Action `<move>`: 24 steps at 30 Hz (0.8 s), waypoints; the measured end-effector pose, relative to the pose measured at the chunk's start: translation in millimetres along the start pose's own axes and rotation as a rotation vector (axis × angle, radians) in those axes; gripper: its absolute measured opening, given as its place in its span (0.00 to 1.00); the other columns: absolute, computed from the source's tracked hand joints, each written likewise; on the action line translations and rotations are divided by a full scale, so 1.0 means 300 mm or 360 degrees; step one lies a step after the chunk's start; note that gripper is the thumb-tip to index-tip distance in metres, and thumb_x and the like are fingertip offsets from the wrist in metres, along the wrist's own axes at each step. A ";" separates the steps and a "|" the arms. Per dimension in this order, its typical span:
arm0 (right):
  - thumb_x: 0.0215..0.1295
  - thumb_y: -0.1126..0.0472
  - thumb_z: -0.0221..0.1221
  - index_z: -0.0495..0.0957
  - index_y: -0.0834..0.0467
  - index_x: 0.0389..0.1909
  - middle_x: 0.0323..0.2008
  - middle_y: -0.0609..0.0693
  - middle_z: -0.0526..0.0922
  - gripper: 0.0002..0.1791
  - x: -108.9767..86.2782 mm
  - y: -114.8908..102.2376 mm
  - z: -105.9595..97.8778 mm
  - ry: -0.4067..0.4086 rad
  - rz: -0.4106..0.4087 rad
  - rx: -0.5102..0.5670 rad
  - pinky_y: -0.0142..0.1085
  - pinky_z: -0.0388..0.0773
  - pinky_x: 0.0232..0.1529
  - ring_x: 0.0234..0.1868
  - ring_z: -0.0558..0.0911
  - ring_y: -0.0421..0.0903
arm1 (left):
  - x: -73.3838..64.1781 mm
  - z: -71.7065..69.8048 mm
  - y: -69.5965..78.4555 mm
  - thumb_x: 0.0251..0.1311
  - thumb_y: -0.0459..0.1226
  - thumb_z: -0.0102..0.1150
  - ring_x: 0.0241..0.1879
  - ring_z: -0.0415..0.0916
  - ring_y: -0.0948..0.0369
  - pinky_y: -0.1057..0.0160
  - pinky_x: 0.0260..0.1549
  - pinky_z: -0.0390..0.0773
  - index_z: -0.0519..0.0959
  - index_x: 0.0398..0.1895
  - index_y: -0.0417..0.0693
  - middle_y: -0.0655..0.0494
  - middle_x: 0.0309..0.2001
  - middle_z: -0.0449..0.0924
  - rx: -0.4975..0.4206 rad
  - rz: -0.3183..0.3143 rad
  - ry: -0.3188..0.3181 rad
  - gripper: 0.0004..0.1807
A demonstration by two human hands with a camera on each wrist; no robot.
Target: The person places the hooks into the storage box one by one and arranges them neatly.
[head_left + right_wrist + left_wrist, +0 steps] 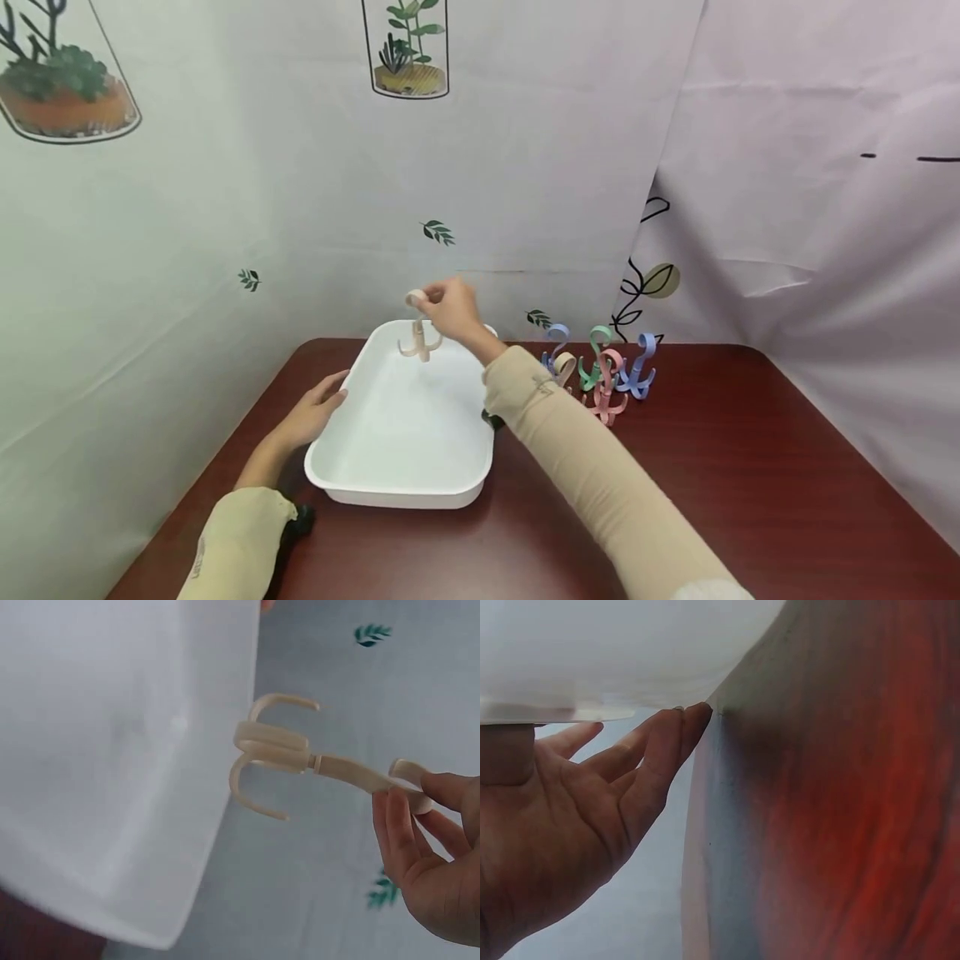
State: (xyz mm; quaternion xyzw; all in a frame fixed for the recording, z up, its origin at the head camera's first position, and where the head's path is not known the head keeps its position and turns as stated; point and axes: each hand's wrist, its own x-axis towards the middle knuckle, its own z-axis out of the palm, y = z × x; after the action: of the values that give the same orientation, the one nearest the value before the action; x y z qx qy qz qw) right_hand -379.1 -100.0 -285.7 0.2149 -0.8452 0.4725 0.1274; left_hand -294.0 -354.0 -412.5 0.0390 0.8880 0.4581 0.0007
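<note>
A beige rotating hook hanger (418,340), with a curved neck and several upturned prongs, hangs over the far part of a white tray (397,498). My right hand (452,312) pinches it near its curved top, prongs pointing down. The right wrist view shows the fingertips and thumb of that hand (442,855) around the hook end of the hanger (274,746). At the tray's left side, my left hand (311,414) touches the rim. In the left wrist view its fingers (660,750) extend loosely along the tray's outer wall, and the tray hides the thumb tip.
Right of the tray, several similar hangers stand on the dark red table (712,450): a green one (596,367), a pink one (606,392), a blue one (637,371), another blue and a partly hidden beige one (564,367). A patterned cloth backdrop (337,208) rises behind.
</note>
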 end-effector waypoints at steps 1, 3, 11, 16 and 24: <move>0.65 0.61 0.66 0.86 0.62 0.42 0.37 0.55 0.88 0.10 0.009 0.004 0.027 -0.0001 0.0008 -0.0005 0.29 0.81 0.34 0.36 0.86 0.45 | 0.000 0.000 0.000 0.78 0.44 0.41 0.53 0.77 0.38 0.47 0.42 0.83 0.50 0.77 0.38 0.26 0.66 0.61 -0.0004 -0.0007 -0.0001 0.32; 0.65 0.62 0.66 0.87 0.63 0.42 0.37 0.55 0.88 0.09 0.024 0.015 0.078 -0.0002 0.0034 -0.0025 0.28 0.80 0.34 0.37 0.86 0.45 | 0.000 0.002 -0.001 0.78 0.44 0.41 0.53 0.77 0.38 0.47 0.41 0.84 0.50 0.77 0.39 0.26 0.66 0.62 -0.0018 -0.0015 0.0001 0.32; 0.67 0.59 0.65 0.86 0.64 0.42 0.37 0.54 0.87 0.12 0.053 0.064 0.225 -0.0044 0.0176 -0.0061 0.28 0.79 0.35 0.38 0.84 0.45 | 0.000 0.009 -0.007 0.78 0.42 0.41 0.52 0.78 0.39 0.47 0.41 0.84 0.52 0.77 0.40 0.25 0.63 0.66 -0.0055 -0.0011 0.0006 0.30; 0.67 0.60 0.65 0.86 0.64 0.41 0.36 0.54 0.87 0.10 0.058 0.082 0.270 -0.0051 0.0230 -0.0092 0.29 0.80 0.34 0.37 0.84 0.45 | 0.000 0.023 -0.009 0.78 0.41 0.41 0.52 0.77 0.38 0.47 0.41 0.84 0.51 0.77 0.40 0.25 0.62 0.66 -0.0084 -0.0020 0.0003 0.30; 0.67 0.61 0.64 0.84 0.65 0.47 0.39 0.56 0.87 0.13 0.062 0.084 0.317 -0.0082 0.0257 -0.0094 0.28 0.81 0.36 0.40 0.85 0.46 | 0.009 0.012 -0.009 0.78 0.40 0.41 0.52 0.78 0.39 0.48 0.41 0.84 0.52 0.77 0.40 0.26 0.62 0.67 -0.0083 -0.0042 0.0027 0.30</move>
State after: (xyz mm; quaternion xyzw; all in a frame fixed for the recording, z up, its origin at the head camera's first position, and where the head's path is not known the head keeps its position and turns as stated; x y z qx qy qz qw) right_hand -408.8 -174.2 -346.2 0.1542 -0.8763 0.4505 0.0735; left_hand -296.7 -352.5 -416.8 0.0233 0.8762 0.4814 0.0003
